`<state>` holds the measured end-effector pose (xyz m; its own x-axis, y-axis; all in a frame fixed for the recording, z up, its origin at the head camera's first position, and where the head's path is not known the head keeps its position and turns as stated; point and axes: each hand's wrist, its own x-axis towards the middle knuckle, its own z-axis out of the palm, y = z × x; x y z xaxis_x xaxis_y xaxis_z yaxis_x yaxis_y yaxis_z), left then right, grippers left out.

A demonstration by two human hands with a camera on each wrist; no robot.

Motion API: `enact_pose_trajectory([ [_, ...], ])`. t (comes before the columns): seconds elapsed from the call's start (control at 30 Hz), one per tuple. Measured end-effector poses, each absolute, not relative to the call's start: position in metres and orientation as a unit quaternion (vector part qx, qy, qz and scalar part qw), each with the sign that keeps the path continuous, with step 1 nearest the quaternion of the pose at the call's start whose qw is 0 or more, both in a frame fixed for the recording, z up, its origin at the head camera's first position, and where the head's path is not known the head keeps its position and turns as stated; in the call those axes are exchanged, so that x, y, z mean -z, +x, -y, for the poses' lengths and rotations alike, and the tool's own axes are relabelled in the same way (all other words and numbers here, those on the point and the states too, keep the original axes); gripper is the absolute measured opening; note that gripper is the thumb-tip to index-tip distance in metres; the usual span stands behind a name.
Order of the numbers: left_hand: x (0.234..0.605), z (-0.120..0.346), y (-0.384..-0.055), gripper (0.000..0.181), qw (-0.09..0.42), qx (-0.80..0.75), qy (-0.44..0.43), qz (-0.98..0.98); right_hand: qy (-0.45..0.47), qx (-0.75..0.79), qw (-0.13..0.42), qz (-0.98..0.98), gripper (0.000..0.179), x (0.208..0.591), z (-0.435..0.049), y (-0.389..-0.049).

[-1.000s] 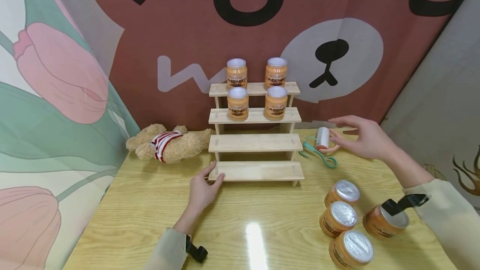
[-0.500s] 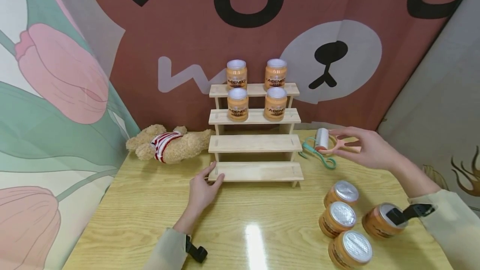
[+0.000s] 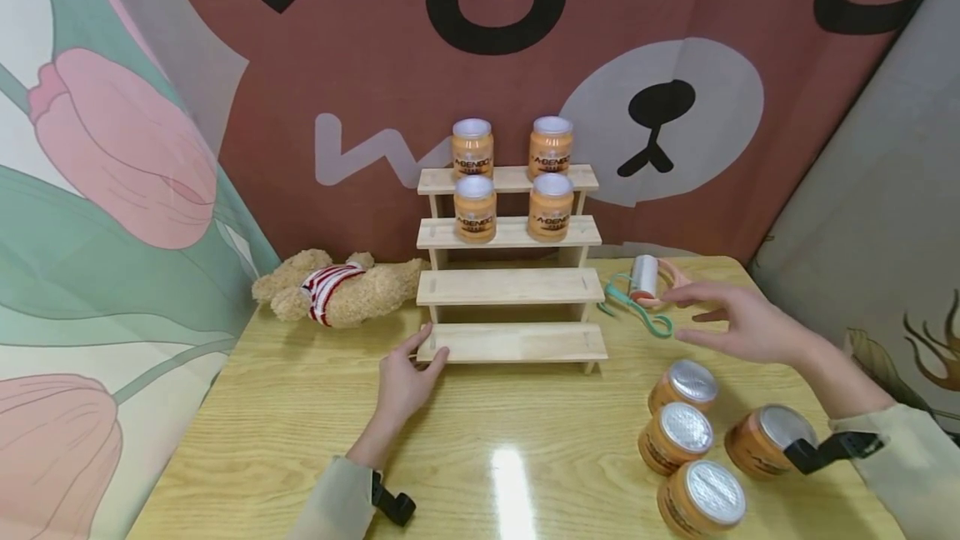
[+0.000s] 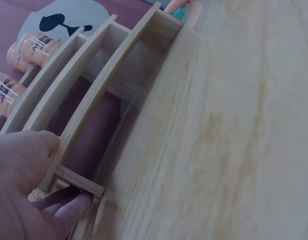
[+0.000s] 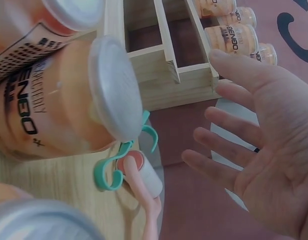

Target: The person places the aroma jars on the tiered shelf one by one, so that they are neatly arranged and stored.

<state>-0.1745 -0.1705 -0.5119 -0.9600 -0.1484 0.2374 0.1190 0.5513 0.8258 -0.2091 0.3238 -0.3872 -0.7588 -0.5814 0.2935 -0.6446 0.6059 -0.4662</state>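
Observation:
A tiered light-wood display shelf (image 3: 512,342) stands at mid-table, with orange jars with pale lids (image 3: 475,211) on its two upper tiers. My left hand (image 3: 403,386) grips the left end of its bottom tier; in the left wrist view the thumb (image 4: 43,145) lies at the board's edge and fingers reach round the leg. My right hand (image 3: 742,323) is held over the table at right, fingers spread and holding nothing. Close to its fingertips lie a white cylinder with a pink handle (image 3: 645,275) and a teal hooked piece (image 3: 637,311). Loose jars (image 5: 58,100) stand nearest the right wrist camera.
Several more jars (image 3: 703,494) stand grouped at the table's right front, beneath the right forearm. A plush toy in a striped top (image 3: 337,288) lies left of the shelf. Behind everything hangs a printed bear curtain (image 3: 360,48).
My right hand came down onto the pink handle, held it half a second ago, then let go and drew slightly toward the near side. The left hand and the shelf stayed put.

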Motion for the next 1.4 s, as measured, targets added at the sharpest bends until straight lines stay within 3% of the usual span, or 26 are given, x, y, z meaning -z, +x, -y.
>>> enact_pose_trajectory([
  [0.2, 0.512, 0.170, -0.174, 0.053, 0.142, 0.477, 0.011, 0.867, 0.360, -0.293, 0.022, 0.886, 0.048, 0.394, -0.329, -0.203],
  [0.4, 0.511, 0.170, -0.174, 0.053, 0.143, 0.479, 0.011, 0.866, 0.355, -0.311, -0.045, 0.880, 0.043, 0.402, -0.334, -0.198],
  [1.07, 0.511, 0.170, -0.174, 0.052, 0.139, 0.473, 0.008, 0.870, 0.354, -0.302, -0.210, 0.860, 0.049, 0.403, -0.339, -0.189],
  [1.4, 0.511, 0.170, -0.174, 0.053, 0.142, 0.469, 0.007, 0.872, 0.369, -0.282, -0.205, 0.862, 0.049, 0.404, -0.334, -0.190],
])
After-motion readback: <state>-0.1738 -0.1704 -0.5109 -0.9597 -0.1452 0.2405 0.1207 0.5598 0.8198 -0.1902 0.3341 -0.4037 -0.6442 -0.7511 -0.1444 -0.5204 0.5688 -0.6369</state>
